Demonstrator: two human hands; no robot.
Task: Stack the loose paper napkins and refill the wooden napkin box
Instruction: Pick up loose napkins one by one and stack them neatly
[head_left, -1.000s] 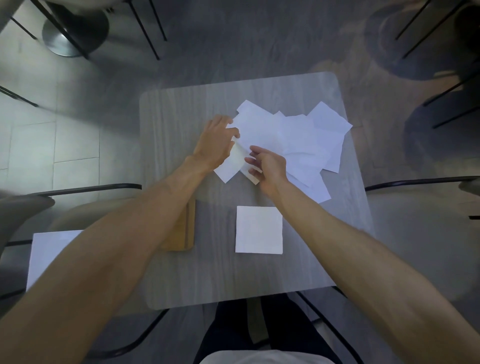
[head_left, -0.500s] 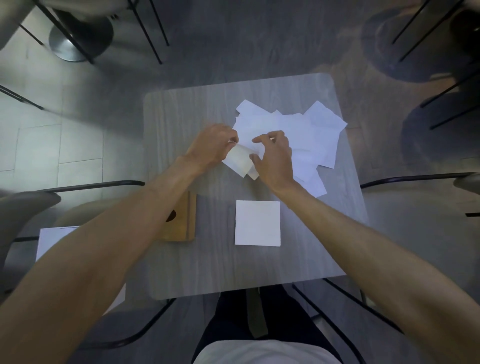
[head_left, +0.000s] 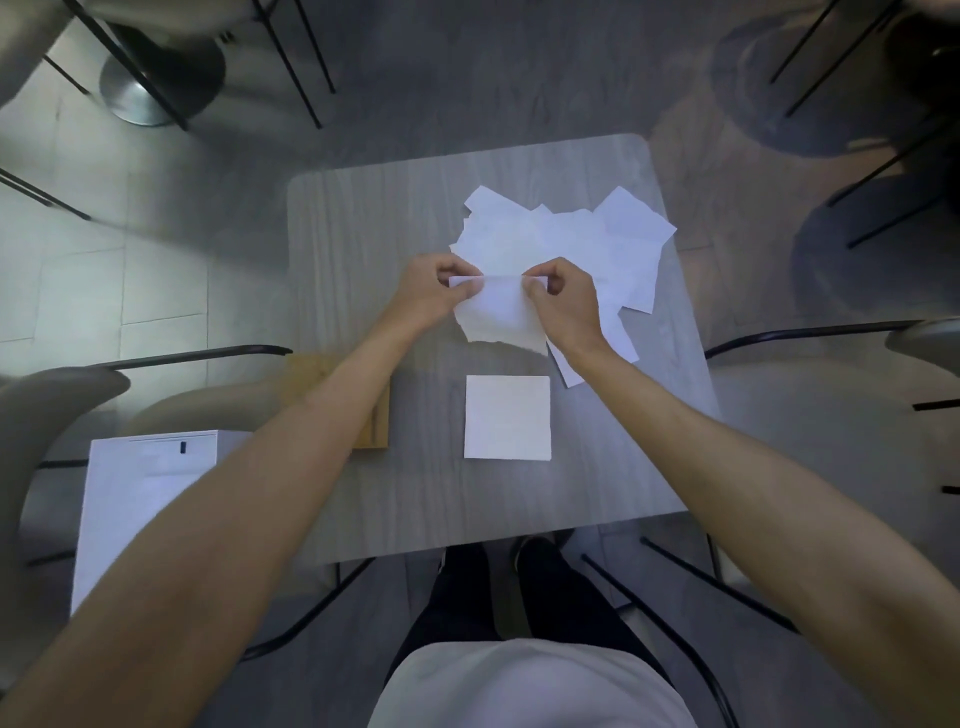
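Observation:
A white paper napkin (head_left: 497, 317) hangs between my two hands above the table. My left hand (head_left: 431, 293) pinches its upper left corner and my right hand (head_left: 563, 301) pinches its upper right corner. Behind them lies a loose heap of white napkins (head_left: 571, 234) spread over the far right of the table. A neat square napkin stack (head_left: 507, 417) lies flat nearer to me, just below the held napkin. The wooden napkin box (head_left: 376, 421) stands at the table's left edge, mostly hidden by my left forearm.
The small grey wood-grain table (head_left: 374, 234) has rounded corners. A white box-like object (head_left: 140, 499) sits on a seat at the lower left. Chairs with black metal frames ring the table, and a round metal table base (head_left: 140, 93) stands far left on the floor.
Both hands have lifted one napkin out of the heap's near edge. They now hold it stretched by its top corners, a little closer to me.

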